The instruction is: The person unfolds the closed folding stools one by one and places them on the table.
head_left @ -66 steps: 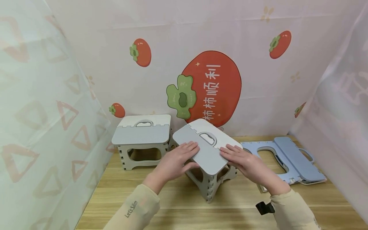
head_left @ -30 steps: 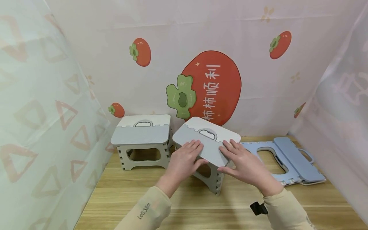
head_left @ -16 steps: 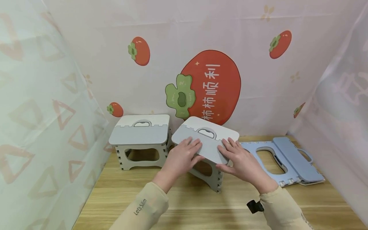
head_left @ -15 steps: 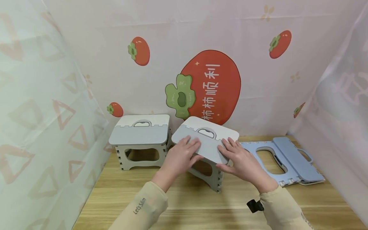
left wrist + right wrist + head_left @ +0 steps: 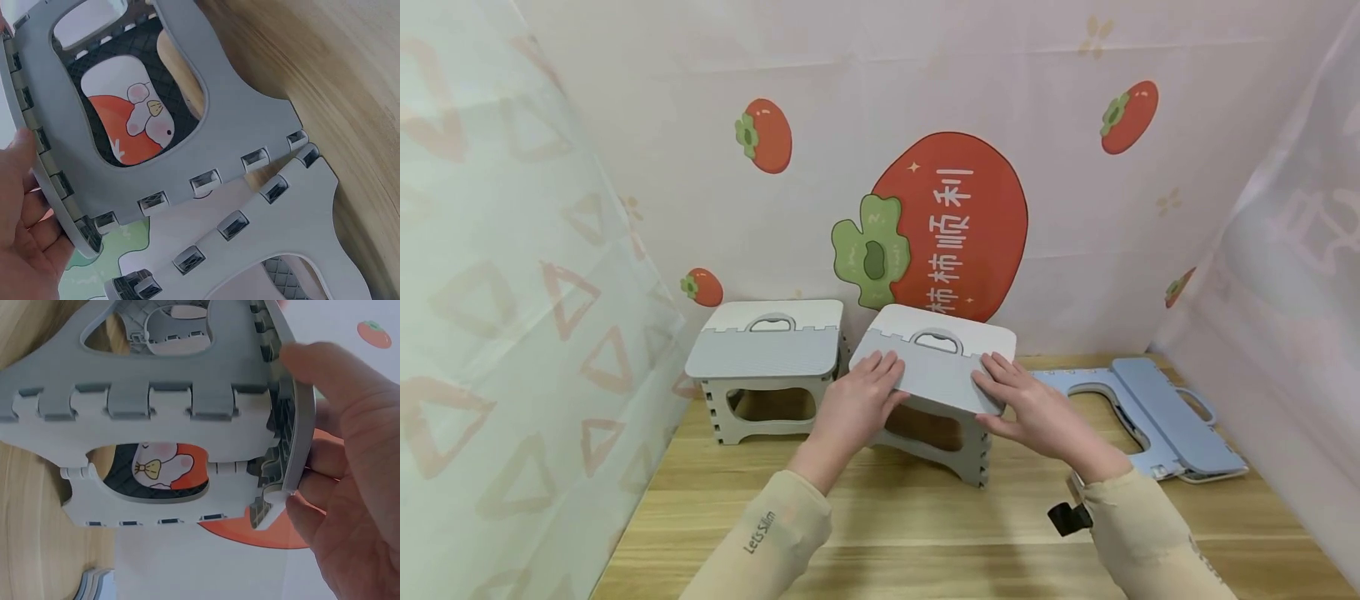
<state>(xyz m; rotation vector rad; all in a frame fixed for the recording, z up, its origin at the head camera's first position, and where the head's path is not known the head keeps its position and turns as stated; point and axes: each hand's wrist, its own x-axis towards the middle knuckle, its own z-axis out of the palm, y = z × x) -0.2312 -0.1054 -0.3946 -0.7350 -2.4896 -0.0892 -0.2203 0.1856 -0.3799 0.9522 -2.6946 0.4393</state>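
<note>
A folding step stool (image 5: 917, 375) with a grey-and-white top and a carry handle stands unfolded in the middle of the table, turned slightly at an angle. On its front left part lie the fingers of my left hand (image 5: 853, 404), the thumb along the front edge. My right hand (image 5: 1037, 412) holds the front right corner, fingers on top and thumb at the rim. The left wrist view shows the left thumb against the seat rim (image 5: 47, 181). In the right wrist view, the right thumb and fingers hold the seat rim (image 5: 303, 425).
A matching unfolded stool (image 5: 767, 354) stands close on the left. To the right, a blue folding stool (image 5: 1180, 417) lies flat on the wooden table (image 5: 887, 550). Behind rises a white backdrop (image 5: 820, 50) printed with persimmons, and pale sheets hang at both sides.
The middle stool has turned so that its front side faces me more, and its near leg has shifted up and right. Both hands have stayed on its top; the left has moved a little left.
</note>
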